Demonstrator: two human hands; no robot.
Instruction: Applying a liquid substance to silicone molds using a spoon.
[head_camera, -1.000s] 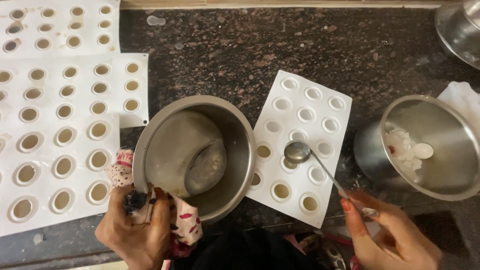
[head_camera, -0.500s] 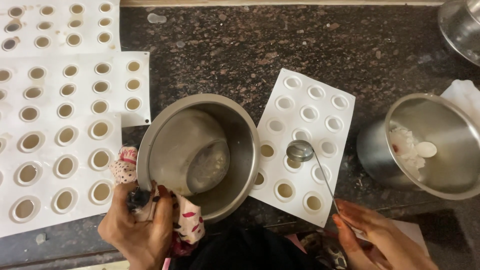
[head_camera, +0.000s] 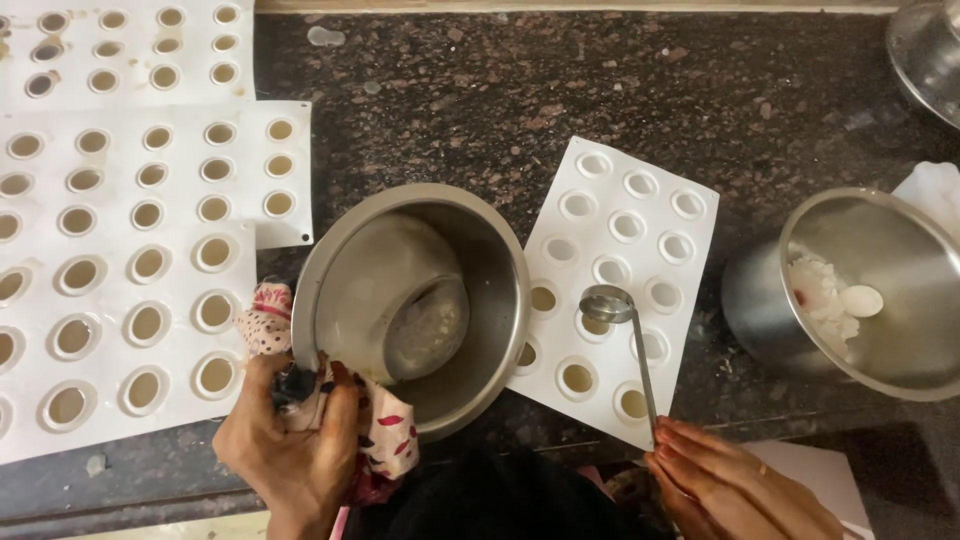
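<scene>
1. Our left hand (head_camera: 295, 450) grips the near rim of the tilted steel bowl (head_camera: 415, 300) through a patterned cloth (head_camera: 385, 440); its mouth faces up and towards us.
2. Our right hand (head_camera: 735, 480) pinches the handle end of a small ladle (head_camera: 625, 340), long axis running away from us, cup over the small white mould (head_camera: 615, 280) (possibly touching it).
3. Larger filled moulds (head_camera: 120, 260) lie left, a second steel pot (head_camera: 860, 290) right.
4. The dark worktop (head_camera: 560, 90) behind is bare.
</scene>
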